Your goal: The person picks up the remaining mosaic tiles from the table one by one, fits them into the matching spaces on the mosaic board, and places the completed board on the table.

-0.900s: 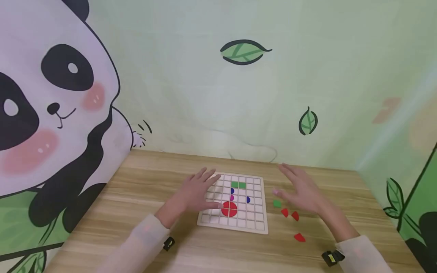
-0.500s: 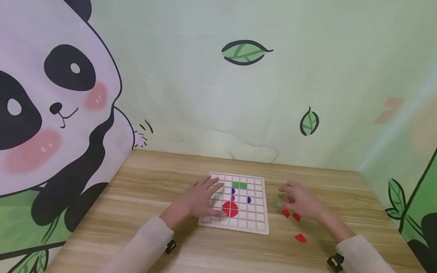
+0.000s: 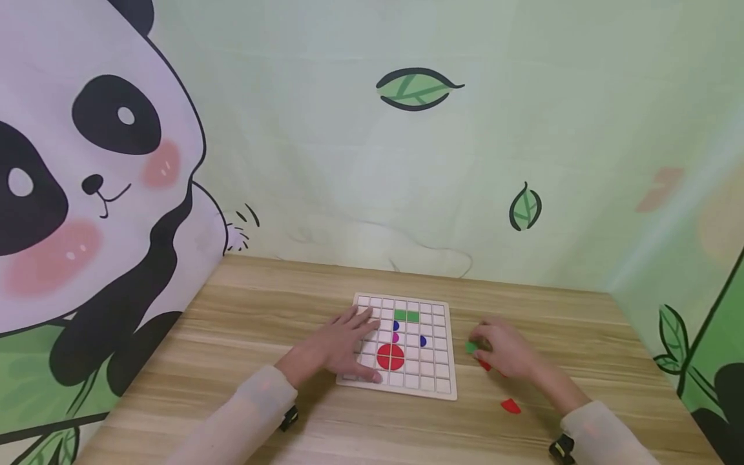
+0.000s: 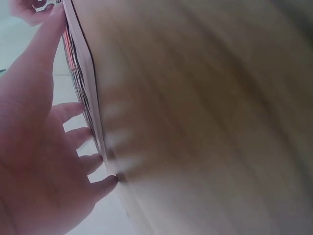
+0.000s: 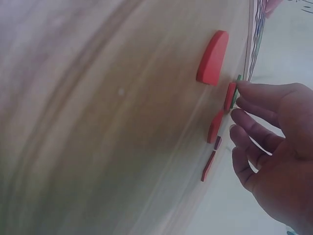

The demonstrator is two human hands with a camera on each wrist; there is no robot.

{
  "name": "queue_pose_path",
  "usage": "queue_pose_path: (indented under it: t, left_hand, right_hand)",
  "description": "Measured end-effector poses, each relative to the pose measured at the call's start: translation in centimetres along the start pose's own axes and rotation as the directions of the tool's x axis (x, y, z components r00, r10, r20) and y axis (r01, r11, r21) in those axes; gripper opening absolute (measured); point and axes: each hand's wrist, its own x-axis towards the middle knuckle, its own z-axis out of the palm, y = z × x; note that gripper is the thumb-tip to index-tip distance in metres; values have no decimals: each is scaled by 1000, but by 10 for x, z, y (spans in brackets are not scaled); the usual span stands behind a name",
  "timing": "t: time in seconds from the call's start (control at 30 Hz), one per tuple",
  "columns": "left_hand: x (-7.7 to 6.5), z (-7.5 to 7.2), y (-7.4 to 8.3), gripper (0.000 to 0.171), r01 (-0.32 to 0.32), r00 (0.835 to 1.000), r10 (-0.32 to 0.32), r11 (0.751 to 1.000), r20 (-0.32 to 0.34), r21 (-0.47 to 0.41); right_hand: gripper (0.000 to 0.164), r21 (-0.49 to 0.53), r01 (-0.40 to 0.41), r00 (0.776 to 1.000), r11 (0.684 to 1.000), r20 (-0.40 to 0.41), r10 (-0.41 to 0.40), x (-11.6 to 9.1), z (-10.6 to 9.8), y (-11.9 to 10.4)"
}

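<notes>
A white gridded board [image 3: 427, 382] lies on the table, bearing a red disc of quarter pieces [image 3: 391, 356], two green squares [image 3: 406, 316], two blue half-rounds and a magenta one [image 3: 395, 337]. Across its left side, my left hand [image 3: 343, 342] rests with fingers spread; the left wrist view shows its fingertips [image 4: 105, 185] along the board's edge. Right of the board, my right hand [image 3: 506, 349] pinches a loose green square [image 3: 471, 347] between thumb and fingers, close over the tabletop. Red pieces [image 5: 213, 58] lie beside that hand, some partly hidden beneath it in the head view.
One red quarter piece [image 3: 511, 406] lies apart, nearer the front of the wooden table [image 3: 261, 303]. Behind the table hangs a pale green backdrop [image 3: 325, 161] with a panda and leaves printed on it.
My left hand has come down onto the board's left side. The right hand has lowered and drawn its fingers in around the green square, covering the magenta piece seen earlier.
</notes>
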Motion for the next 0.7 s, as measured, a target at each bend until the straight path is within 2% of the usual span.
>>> queue_pose_path:
  t: [0.37,0.7]
  left_hand:
    - [2,2,3,119,25,1000,-26,999,8,24]
    - [6,3,-1,122,2,1000,-2,1000,6,25]
  right_hand:
    - [17,87,-89,996,992,28,87,1,1,-4]
    - [19,101,-77,997,992,1,77,0,4,-1]
